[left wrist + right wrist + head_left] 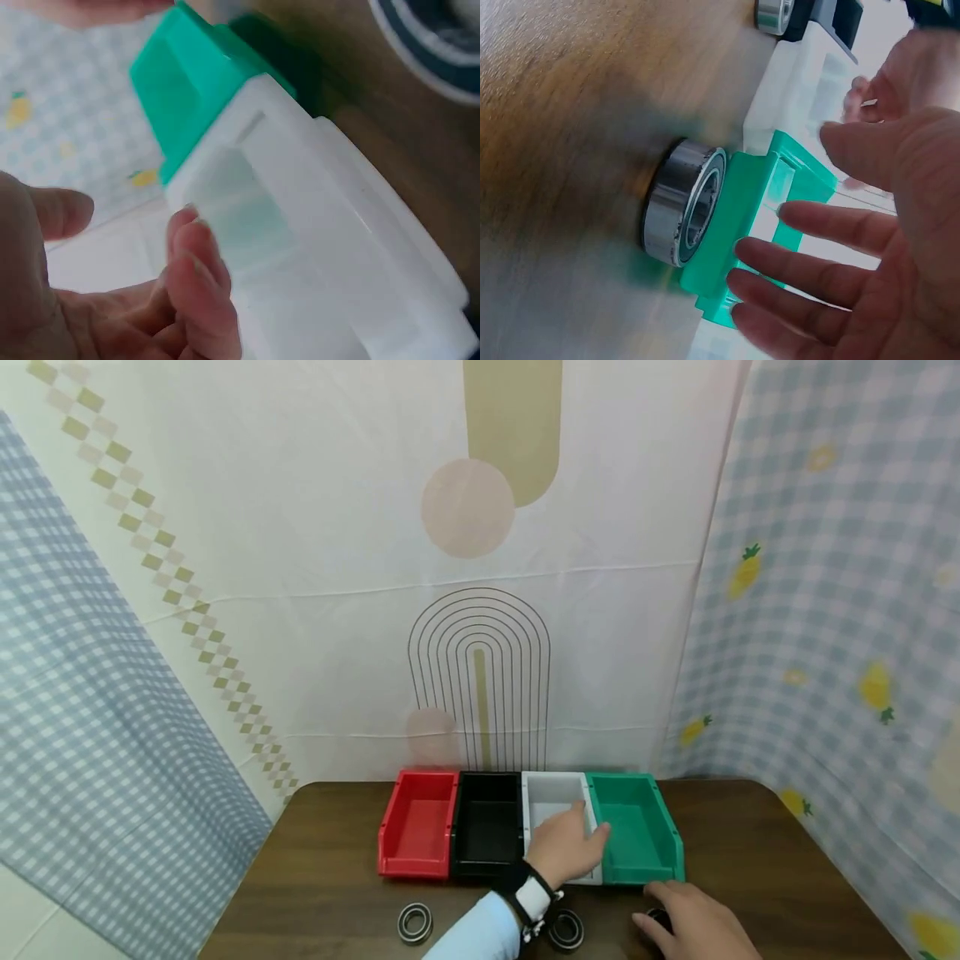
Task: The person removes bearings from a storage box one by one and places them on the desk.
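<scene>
My left hand point(564, 848) reaches over the white bin point(555, 783), its thumb held apart and its fingers loosely bent with nothing in them. In the left wrist view its fingertips overlap the bin's opening. My right hand point(701, 922) hovers at a metal ring bearing point(671, 202) on the table in front of the green bin point(637, 839). Its fingers are spread, relaxed and apart from the bearing in the right wrist view. From the head, that bearing is mostly covered by the hand.
Two more bearings lie in front of the bins: one bearing point(415, 907) at the left, another bearing point(566, 913) beside my left wrist. A red bin point(416, 822) and a black bin point(487, 827) stand left of the white one. Patterned cloths hang behind the wooden table point(315, 860).
</scene>
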The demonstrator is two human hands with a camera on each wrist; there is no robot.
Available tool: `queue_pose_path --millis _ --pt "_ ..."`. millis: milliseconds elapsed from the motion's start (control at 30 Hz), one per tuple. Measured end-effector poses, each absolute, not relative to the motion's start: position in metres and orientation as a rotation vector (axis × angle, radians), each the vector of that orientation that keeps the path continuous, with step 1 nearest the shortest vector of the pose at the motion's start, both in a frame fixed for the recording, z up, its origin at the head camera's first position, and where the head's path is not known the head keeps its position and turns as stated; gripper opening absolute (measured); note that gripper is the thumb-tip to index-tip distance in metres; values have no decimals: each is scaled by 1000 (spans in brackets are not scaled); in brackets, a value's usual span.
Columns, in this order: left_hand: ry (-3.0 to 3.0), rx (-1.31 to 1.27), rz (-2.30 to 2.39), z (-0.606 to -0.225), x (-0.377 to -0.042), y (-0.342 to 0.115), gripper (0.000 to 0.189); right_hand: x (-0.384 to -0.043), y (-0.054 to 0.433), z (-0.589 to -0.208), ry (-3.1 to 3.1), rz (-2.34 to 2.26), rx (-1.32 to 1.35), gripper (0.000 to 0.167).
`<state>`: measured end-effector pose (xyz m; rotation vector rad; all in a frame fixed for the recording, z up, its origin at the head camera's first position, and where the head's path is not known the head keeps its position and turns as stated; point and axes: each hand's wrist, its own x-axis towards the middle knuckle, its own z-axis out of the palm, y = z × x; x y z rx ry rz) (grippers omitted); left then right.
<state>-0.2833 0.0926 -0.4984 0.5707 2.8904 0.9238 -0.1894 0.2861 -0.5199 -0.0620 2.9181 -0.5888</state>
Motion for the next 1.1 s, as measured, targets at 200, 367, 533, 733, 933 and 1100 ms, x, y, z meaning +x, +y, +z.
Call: queue_pose_path --millis 200,367,533,733,933,1100 --pt "3009 743 1009 -491 -252 51 46 -187 281 -517 2979 -621 -39 32" --pt "2938 711 1178 -488 -227 15 35 -181 279 -517 2989 -653 -46 21" --pt "2910 555 1199 -489 -207 -19 32 -174 282 -517 3041 -627 -64 17" --pt "2826 363 1290 -496 -187 -43 30 -167 288 -519 3117 -630 -121 32" --pt "2827 351 1365 -491 -178 -46 26 -165 290 -522 3214 -617 -232 31" --pt "2850 334 1355 -486 -176 -43 25 -165 286 -524 3278 -590 -293 28"
